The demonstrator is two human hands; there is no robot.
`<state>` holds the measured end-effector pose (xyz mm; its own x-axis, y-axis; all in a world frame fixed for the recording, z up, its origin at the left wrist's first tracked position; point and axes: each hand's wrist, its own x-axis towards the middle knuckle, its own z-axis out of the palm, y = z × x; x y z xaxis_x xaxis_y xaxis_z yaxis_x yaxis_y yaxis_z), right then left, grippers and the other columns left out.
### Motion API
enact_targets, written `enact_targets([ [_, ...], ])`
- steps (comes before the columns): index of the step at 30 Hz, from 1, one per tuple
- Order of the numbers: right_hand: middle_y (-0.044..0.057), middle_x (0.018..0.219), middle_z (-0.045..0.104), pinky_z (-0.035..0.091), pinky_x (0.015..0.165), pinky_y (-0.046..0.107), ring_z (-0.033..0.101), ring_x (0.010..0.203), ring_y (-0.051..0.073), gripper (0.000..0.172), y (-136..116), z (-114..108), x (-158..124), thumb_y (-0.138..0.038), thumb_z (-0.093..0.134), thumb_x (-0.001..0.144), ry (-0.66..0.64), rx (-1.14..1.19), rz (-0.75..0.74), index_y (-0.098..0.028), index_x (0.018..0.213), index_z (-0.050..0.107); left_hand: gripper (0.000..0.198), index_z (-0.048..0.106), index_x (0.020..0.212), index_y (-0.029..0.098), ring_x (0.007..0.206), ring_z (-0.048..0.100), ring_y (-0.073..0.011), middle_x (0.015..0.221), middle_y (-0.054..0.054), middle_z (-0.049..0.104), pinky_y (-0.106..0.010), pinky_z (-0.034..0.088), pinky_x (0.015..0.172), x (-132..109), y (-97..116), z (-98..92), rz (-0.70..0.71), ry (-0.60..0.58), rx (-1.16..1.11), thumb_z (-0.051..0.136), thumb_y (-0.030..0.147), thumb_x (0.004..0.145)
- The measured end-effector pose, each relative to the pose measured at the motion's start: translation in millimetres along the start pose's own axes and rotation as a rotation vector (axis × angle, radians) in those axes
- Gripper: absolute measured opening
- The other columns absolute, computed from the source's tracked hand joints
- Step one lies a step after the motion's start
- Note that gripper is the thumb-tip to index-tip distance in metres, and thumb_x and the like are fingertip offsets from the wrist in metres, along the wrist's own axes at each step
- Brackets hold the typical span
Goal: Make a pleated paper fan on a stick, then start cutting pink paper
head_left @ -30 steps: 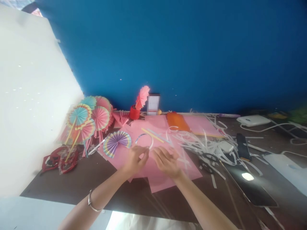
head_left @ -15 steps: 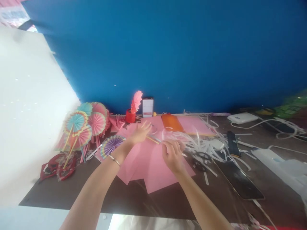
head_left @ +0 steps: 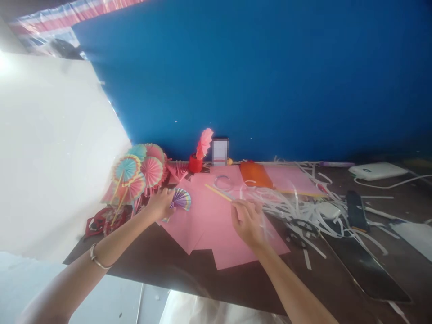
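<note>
A round pleated paper fan, purple with a yellow and blue rim, is at my left hand. The fingers are curled over its left side and hide that part. My right hand is closed over the pink paper, pinching the near end of a thin yellow stick. The stick points away to the left, its far end free. Beneath both lie overlapping sheets of pink paper. A clear ring, perhaps a roll of tape, rests on the paper beyond the stick.
Finished paper fans stand clustered at the left. A red holder bears a pink fan, beside an upright phone. White paper strips, a black phone and a white power bank with cable crowd the right.
My left hand has moved from the clear ring leftward and nearer, onto the purple fan. My right hand stays near the stick, which now shows more fully. The camera view has shifted left.
</note>
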<state>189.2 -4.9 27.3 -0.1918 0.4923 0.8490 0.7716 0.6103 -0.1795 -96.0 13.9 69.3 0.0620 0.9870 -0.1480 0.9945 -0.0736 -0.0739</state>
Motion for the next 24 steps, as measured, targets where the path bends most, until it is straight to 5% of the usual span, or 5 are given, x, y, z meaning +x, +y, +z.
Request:
enact_targets([
  [7, 0.002, 0.075, 0.065, 0.037, 0.081, 0.033, 0.059, 0.072, 0.014, 0.012, -1.0, 2.3, -1.7, -0.012, 0.045, 0.085, -0.020, 0.028, -0.007, -0.020, 0.078, 0.052, 0.030, 0.051, 0.102, 0.016, 0.100, 0.054, -0.0281, 0.106, -0.013, 0.055, -0.039, 0.042, 0.082, 12.6, 4.8, 25.6, -0.058, 0.053, -0.206, 0.048, 0.035, 0.078],
  [14, 0.005, 0.081, 0.064, 0.042, 0.081, 0.036, 0.060, 0.079, 0.017, 0.009, -2.5, 2.5, 0.2, -0.014, 0.048, 0.083, 0.001, 0.018, -0.009, -0.019, 0.087, 0.053, 0.008, 0.055, 0.082, 0.018, 0.092, 0.057, -0.0234, 0.092, -0.008, 0.060, -0.037, 0.046, 0.078, 11.8, 1.2, 41.6, 0.104, 0.367, -0.375, 0.048, 0.016, 0.078],
  [16, 0.010, 0.096, 0.063, 0.043, 0.086, 0.041, 0.057, 0.099, 0.024, 0.021, -4.9, 2.1, 1.3, -0.019, 0.051, 0.082, 0.017, 0.010, 0.021, -0.018, 0.103, 0.051, 0.011, 0.056, 0.085, 0.018, 0.098, 0.056, -0.0227, 0.098, -0.008, 0.060, -0.038, 0.045, 0.084, 10.7, 8.3, 40.6, 0.148, 0.440, -0.396, 0.046, 0.014, 0.080],
  [19, 0.018, 0.122, 0.051, 0.035, 0.096, 0.054, 0.034, 0.127, 0.035, 0.055, -8.0, 1.9, 2.0, -0.031, 0.055, 0.081, 0.038, -0.010, 0.075, -0.014, 0.129, 0.034, 0.009, 0.055, 0.089, 0.018, 0.111, 0.049, -0.0232, 0.111, -0.009, 0.057, -0.042, 0.039, 0.094, 9.0, 27.1, 36.6, 0.187, 0.540, -0.411, 0.048, 0.018, 0.082],
  [24, 0.023, 0.138, 0.031, 0.024, 0.098, 0.065, 0.019, 0.132, 0.042, 0.086, -7.3, 0.6, -1.7, -0.053, 0.056, 0.076, 0.025, 0.000, 0.099, -0.014, 0.140, 0.013, 0.005, 0.055, 0.084, 0.019, 0.111, 0.049, -0.0241, 0.109, -0.009, 0.057, -0.046, 0.042, 0.092, 6.0, 74.4, 34.3, 0.276, 0.769, -0.639, 0.056, 0.021, 0.079],
])
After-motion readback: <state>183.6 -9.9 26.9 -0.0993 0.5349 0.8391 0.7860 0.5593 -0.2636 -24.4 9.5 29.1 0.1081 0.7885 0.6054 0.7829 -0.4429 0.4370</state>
